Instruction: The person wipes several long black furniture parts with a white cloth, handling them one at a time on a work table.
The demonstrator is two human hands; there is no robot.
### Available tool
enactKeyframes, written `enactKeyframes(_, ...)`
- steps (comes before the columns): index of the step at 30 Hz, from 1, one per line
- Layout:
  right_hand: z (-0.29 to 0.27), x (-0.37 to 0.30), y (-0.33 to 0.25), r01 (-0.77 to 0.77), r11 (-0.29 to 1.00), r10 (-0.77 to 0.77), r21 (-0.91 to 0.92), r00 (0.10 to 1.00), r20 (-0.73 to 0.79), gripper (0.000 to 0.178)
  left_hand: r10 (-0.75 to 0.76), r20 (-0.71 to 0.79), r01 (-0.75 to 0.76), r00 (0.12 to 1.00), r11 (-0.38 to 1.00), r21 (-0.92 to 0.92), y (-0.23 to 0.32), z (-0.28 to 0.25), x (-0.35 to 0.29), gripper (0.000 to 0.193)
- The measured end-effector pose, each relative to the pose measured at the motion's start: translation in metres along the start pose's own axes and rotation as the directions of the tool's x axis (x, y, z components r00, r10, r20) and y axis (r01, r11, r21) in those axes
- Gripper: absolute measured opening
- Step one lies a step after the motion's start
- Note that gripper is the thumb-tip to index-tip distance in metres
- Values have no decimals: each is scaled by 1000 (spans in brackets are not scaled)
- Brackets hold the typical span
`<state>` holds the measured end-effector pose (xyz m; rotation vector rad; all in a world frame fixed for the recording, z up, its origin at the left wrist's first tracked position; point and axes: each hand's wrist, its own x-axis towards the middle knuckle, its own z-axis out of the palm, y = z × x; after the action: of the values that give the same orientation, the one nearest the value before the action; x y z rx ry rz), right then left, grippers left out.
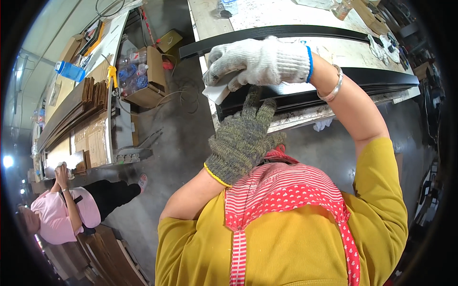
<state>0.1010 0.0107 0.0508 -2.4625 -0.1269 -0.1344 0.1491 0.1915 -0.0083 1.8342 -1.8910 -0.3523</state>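
My right hand (260, 62), in a white knitted glove with a blue cuff, is closed on a small white block (217, 92) at the left end of a stack of long black strips (362, 78). Just below it my left hand (241, 138), in a grey-green knitted glove with a yellow cuff, reaches onto the same end. Its fingers are stretched out and apart, with two of them resting on the black surface. Behind my right hand, another long black strip (305, 31) lies across the white worktable (267, 14).
White rags (384, 47) lie on the table's right side. Left, beyond the floor gap, a second bench holds stacked brown boards (78, 114) and a blue bottle (70, 71). A carton of plastic bottles (148, 78) stands between. A person in pink (62, 214) works at that bench.
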Motion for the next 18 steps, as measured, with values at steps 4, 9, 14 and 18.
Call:
enactKeyframes(4, 7, 25, 9, 152, 987, -156, 54, 983, 98, 31, -58, -16, 59, 998, 995, 77, -1, 2, -6, 63)
enactKeyframes(9, -4, 36, 35, 189, 975, -179, -118, 979, 93, 27, -24, -26, 25, 999, 999, 43, -5, 5, 2, 60)
enactKeyframes(14, 2, 32, 28, 299, 954, -300, 10, 953, 42, 27, -53, 52, 50, 997, 997, 62, -3, 0, 1, 56)
enactKeyframes(18, -11, 32, 16, -413, 910, 415, -44, 909, 39, 17, 23, -47, -19, 999, 996, 82, -8, -1, -7, 41)
